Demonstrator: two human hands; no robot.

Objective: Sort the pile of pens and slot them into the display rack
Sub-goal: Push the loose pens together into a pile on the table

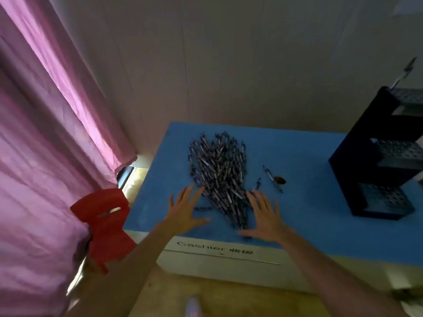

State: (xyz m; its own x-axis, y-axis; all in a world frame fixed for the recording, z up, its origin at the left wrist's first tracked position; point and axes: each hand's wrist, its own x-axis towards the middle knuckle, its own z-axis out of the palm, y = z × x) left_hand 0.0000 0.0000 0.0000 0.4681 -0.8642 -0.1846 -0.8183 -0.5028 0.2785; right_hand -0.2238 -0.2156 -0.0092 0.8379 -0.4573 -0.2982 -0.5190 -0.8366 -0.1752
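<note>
A large pile of dark pens (218, 170) lies on the blue tabletop (304, 156). My left hand (185, 210) rests flat and open at the pile's near left edge, fingers spread, with one loose pen (202, 208) beside it. At the pile's near right edge my right hand (265, 216) is open too, fingers spread. Neither hand holds anything. Two stray pens (272, 178) lie just right of the pile. A black stepped display rack (377, 161) with perforated tiers stands at the table's right; one pen (404, 73) sticks up from its top tier.
A small dark oval object (280, 180) lies beside the stray pens. A red plastic chair (105, 223) stands left of the table, in front of a pink curtain (45, 133). The table's white front (215, 248) reads "Cashier". A wall rises behind the table.
</note>
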